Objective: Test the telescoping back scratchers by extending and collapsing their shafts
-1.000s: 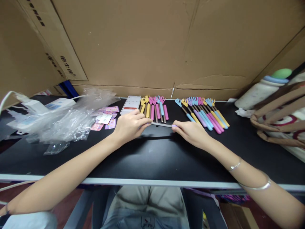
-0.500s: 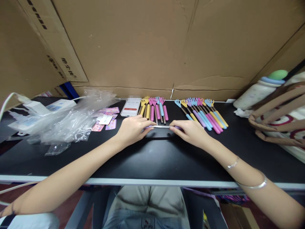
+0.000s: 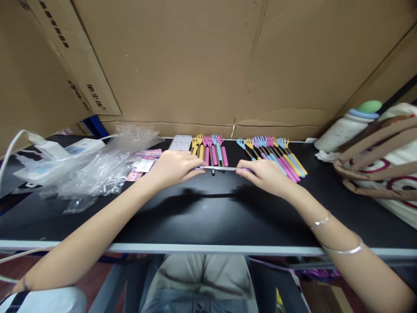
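Both my hands hold one purple telescopic back scratcher (image 3: 220,168) level above the black table (image 3: 208,208). My left hand (image 3: 176,167) pinches its claw end and my right hand (image 3: 265,174) grips its purple handle, with the thin metal rod stretched between them. Just behind the rod lies a row of several coloured back scratchers (image 3: 211,152). A second, fanned row of coloured back scratchers (image 3: 273,154) lies behind my right hand.
A phone (image 3: 180,142) lies beside the left row. Crumpled clear plastic bags (image 3: 87,165) and small pink cards (image 3: 143,165) sit at the left, with a white charger (image 3: 54,150) behind. A bottle (image 3: 348,126) and a bag (image 3: 381,161) stand at right. Cardboard walls the back.
The hands moved slightly farther from me with the scratcher; the bare rod between them looks a little longer than half a second ago. The camera tilted a bit.
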{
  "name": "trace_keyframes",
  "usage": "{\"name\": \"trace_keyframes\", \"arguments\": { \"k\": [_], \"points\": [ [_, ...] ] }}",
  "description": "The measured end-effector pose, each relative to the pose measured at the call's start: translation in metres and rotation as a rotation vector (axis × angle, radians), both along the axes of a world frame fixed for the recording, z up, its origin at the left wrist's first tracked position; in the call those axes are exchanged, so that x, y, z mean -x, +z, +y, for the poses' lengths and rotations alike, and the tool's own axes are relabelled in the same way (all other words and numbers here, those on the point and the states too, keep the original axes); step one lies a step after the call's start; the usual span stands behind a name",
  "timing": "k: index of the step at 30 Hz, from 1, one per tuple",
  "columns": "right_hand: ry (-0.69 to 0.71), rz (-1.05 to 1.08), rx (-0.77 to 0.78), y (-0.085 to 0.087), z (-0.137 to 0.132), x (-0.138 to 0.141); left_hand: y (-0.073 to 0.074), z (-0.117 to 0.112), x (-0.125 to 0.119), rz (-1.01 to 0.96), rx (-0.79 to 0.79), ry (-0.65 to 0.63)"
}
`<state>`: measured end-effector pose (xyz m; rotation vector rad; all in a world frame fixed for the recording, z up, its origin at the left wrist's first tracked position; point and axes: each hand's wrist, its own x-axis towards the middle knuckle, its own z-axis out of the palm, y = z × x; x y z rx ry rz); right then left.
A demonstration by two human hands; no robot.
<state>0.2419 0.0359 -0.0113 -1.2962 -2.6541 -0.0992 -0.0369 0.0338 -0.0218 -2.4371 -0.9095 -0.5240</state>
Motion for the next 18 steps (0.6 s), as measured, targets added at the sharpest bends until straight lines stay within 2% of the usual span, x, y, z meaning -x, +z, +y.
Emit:
{"name": "trace_keyframes", "arguments": {
  "k": [5, 11, 15, 18],
  "points": [
    [-0.017, -0.040, -0.057, -0.002, 0.001, -0.003, 0.013, 0.007, 0.012, 0.108, -0.119, -0.002],
    [-0.027, -0.125, -0.370, -0.009, -0.004, -0.018, 0.031, -0.003, 0.041, 0.124, -0.228, 0.014],
    [-0.079, -0.203, -0.498, -0.011, 0.001, -0.053, 0.028, -0.003, 0.068, 0.121, -0.283, 0.078],
    [-0.099, -0.243, -0.531, -0.010, 0.009, -0.084, 0.021, -0.001, 0.086, 0.113, -0.286, 0.114]
  ]
}}
